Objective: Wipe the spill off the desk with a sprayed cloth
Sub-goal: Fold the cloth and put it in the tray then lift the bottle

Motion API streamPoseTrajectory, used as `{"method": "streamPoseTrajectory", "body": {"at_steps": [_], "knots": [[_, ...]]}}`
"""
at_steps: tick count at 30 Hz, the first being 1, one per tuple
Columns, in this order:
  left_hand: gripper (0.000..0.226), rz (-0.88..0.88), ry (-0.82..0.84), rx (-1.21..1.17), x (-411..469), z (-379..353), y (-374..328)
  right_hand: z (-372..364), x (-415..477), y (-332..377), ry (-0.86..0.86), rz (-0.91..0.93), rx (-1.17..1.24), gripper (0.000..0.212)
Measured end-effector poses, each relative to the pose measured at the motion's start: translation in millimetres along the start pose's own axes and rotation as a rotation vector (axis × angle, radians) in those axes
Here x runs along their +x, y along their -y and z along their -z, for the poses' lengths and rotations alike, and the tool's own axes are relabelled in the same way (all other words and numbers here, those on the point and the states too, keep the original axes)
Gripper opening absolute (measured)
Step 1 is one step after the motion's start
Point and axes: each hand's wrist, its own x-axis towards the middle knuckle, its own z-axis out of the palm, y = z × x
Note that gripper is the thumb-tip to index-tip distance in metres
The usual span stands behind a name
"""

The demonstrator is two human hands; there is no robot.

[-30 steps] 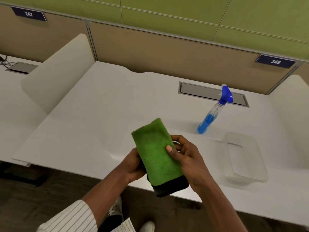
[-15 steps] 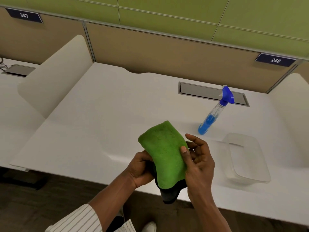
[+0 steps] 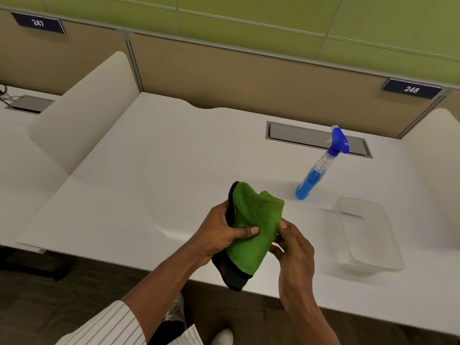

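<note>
Green cloth point(image 3: 251, 235) above near counter point(image 3: 154, 170) edge, long axis running near-far, dark underside showing. Left hand point(image 3: 221, 232) and right hand point(image 3: 293, 252) each grip clamped on cloth; spill not discernible.

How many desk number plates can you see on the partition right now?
2. Plate 247 sits top left on the partition above the neighbouring desk; plate 248 sits at right, behind the spray bottle. Others may lie outside the frame.
</note>
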Motion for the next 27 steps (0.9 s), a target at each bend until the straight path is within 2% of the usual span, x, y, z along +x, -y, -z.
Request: {"method": "streamPoseTrajectory", "body": {"at_steps": [3,6,8,12,14,17,22,27], "knots": [[0.066,-0.019,0.025,0.130,-0.3,0.0,-6.7,0.5,0.0,-0.3,0.021,-0.040,-0.081,0.046],[0.046,-0.043,0.069,0.258,-0.9,-2.2,-12.9,-2.0,1.6,5.1,-0.014,-0.027,-0.278,0.080],[0.039,-0.055,0.084,0.342,-1.8,-4.1,-14.8,-0.4,5.7,7.6,-0.029,0.007,-0.333,0.087],[0.052,-0.062,0.057,0.520,-0.9,-0.5,-19.8,7.0,17.8,7.9,-0.007,0.055,-0.363,0.047],[0.053,-0.087,0.064,0.584,2.0,5.8,-22.6,10.4,25.2,8.1,0.027,0.060,-0.366,0.039],[0.051,-0.124,0.105,0.621,7.4,20.6,-26.5,11.6,34.8,12.9,0.066,0.068,-0.382,0.040],[0.056,-0.096,0.183,0.679,26.5,36.7,-34.7,6.1,43.0,25.2,0.146,0.092,-0.488,0.062],[0.075,-0.071,0.305,0.610,50.0,46.4,-35.6,-5.2,54.9,40.9,0.168,0.119,-0.609,0.033]]}}
